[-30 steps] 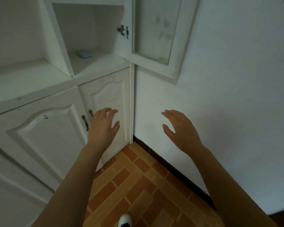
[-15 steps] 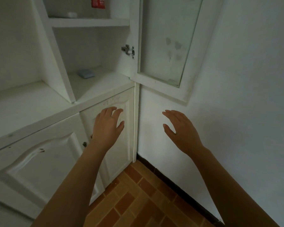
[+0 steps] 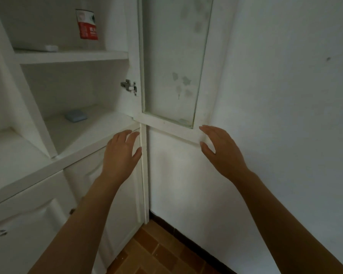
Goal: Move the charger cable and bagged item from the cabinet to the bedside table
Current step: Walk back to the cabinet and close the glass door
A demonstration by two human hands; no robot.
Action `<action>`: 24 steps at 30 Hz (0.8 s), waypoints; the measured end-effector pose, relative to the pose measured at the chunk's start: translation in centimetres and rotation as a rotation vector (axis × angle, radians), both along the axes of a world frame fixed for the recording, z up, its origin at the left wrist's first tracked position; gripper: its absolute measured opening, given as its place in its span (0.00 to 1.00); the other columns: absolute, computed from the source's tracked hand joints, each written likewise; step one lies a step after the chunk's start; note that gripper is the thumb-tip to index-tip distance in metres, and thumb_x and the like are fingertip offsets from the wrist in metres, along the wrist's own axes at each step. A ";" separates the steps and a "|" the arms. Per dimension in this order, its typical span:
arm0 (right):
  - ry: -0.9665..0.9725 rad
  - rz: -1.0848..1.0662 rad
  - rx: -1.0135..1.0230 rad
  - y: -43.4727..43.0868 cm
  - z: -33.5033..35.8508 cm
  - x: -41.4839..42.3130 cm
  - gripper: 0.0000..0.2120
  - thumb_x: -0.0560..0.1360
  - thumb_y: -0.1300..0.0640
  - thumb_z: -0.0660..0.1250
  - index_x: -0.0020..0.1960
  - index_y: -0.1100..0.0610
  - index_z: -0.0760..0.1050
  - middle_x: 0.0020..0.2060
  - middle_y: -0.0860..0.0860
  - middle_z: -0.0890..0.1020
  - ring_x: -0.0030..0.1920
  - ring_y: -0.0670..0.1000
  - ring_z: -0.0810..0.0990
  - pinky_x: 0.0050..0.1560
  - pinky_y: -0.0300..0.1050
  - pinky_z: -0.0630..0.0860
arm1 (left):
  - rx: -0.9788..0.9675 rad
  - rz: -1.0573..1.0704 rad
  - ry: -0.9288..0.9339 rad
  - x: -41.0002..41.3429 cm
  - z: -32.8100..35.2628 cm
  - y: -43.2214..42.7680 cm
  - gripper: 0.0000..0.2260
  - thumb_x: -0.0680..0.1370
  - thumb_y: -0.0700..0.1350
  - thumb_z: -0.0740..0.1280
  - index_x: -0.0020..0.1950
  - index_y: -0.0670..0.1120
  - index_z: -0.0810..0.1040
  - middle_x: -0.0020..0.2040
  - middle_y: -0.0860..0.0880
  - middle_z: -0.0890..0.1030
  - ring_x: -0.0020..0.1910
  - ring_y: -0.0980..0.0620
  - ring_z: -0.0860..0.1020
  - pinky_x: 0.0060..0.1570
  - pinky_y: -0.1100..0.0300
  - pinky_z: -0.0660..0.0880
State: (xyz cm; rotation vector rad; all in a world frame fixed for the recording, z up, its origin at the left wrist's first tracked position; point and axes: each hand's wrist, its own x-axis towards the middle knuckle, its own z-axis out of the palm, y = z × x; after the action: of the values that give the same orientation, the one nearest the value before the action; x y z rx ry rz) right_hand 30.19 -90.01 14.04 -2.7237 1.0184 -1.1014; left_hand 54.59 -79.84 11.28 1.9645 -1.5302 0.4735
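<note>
A white cabinet stands open at the left. On its upper shelf leans a red-and-white bagged item, with a small white object beside it that may be the charger; no cable shows clearly. A blue-grey flat object lies on the lower shelf. My left hand is raised in front of the cabinet's ledge, fingers apart, holding nothing. My right hand hovers below the open door's bottom corner, also open and empty.
The glass-paned cabinet door is swung open against the white wall. Closed lower cabinet doors fill the bottom left. Brown brick-pattern floor tiles show at the bottom.
The view has tilted upward, so the upper shelf with the bagged item has come into sight. Both hands have risen toward the cabinet ledge and stay open.
</note>
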 end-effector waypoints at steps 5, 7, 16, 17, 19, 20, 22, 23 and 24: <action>-0.003 -0.080 -0.025 -4.4 0.5 -2.6 0.19 0.76 0.58 0.63 0.66 0.60 0.68 0.63 0.57 0.75 0.63 0.56 0.71 0.62 0.45 0.62 | 0.040 -0.045 -0.009 -1.0 -0.7 -5.5 0.20 0.72 0.42 0.68 0.63 0.40 0.71 0.61 0.36 0.75 0.60 0.35 0.71 0.59 0.41 0.67; 0.003 -0.105 -0.044 -6.3 0.7 -3.6 0.19 0.76 0.58 0.62 0.65 0.61 0.68 0.62 0.58 0.75 0.63 0.57 0.72 0.62 0.46 0.63 | 0.047 -0.057 -0.005 -1.5 -0.7 -7.9 0.21 0.72 0.42 0.68 0.64 0.40 0.70 0.61 0.36 0.74 0.61 0.36 0.70 0.60 0.41 0.67; 0.019 -0.115 0.034 -14.3 2.6 -4.0 0.21 0.78 0.56 0.60 0.70 0.56 0.63 0.67 0.54 0.71 0.67 0.52 0.66 0.63 0.41 0.60 | 0.156 -0.160 -0.035 -2.2 -1.1 -18.1 0.31 0.73 0.46 0.68 0.72 0.46 0.57 0.71 0.38 0.64 0.69 0.38 0.62 0.65 0.41 0.62; 0.025 -0.103 0.056 -15.1 2.9 -3.6 0.22 0.78 0.55 0.59 0.71 0.55 0.61 0.68 0.53 0.69 0.68 0.52 0.65 0.64 0.41 0.59 | 0.173 -0.168 -0.039 -2.1 -1.2 -19.0 0.33 0.74 0.46 0.67 0.73 0.48 0.53 0.73 0.39 0.61 0.70 0.39 0.59 0.66 0.40 0.61; 0.044 -0.073 0.084 -16.3 3.5 -2.7 0.24 0.78 0.54 0.58 0.72 0.54 0.57 0.70 0.53 0.67 0.69 0.51 0.63 0.66 0.43 0.59 | 0.176 -0.170 -0.038 -2.1 -1.5 -20.4 0.36 0.74 0.46 0.67 0.74 0.49 0.48 0.74 0.40 0.57 0.72 0.40 0.57 0.67 0.40 0.60; 0.048 -0.054 0.093 -16.8 3.8 -2.2 0.25 0.78 0.54 0.58 0.73 0.54 0.56 0.70 0.53 0.66 0.69 0.52 0.63 0.66 0.44 0.60 | 0.170 -0.167 -0.031 -2.0 -1.6 -20.8 0.37 0.74 0.46 0.67 0.74 0.50 0.47 0.75 0.41 0.55 0.72 0.40 0.56 0.68 0.41 0.59; 0.037 -0.019 0.115 -17.6 4.3 -1.1 0.26 0.78 0.55 0.58 0.73 0.55 0.54 0.70 0.53 0.66 0.68 0.52 0.64 0.66 0.45 0.61 | 0.145 -0.161 -0.012 -1.7 -1.9 -21.3 0.37 0.73 0.45 0.68 0.74 0.51 0.46 0.75 0.41 0.55 0.72 0.40 0.56 0.67 0.40 0.60; 0.030 -0.006 0.125 -17.9 4.5 -0.6 0.26 0.78 0.55 0.59 0.73 0.55 0.54 0.70 0.53 0.66 0.68 0.52 0.64 0.66 0.45 0.61 | 0.136 -0.159 -0.006 -1.5 -2.0 -21.5 0.37 0.73 0.45 0.68 0.74 0.51 0.46 0.75 0.41 0.55 0.72 0.40 0.56 0.67 0.40 0.60; 0.022 0.003 0.130 -18.2 4.7 -0.2 0.26 0.78 0.56 0.59 0.73 0.56 0.53 0.70 0.53 0.66 0.68 0.52 0.65 0.66 0.46 0.62 | 0.132 -0.161 -0.003 -1.3 -2.1 -21.6 0.37 0.73 0.45 0.68 0.74 0.51 0.46 0.75 0.41 0.55 0.72 0.40 0.56 0.68 0.40 0.60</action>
State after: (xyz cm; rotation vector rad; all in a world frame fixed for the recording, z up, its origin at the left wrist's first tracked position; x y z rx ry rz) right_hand 30.03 -108.20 18.70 -2.6401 1.0486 -0.9700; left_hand 53.26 -101.43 9.15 1.9181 -1.7444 0.3146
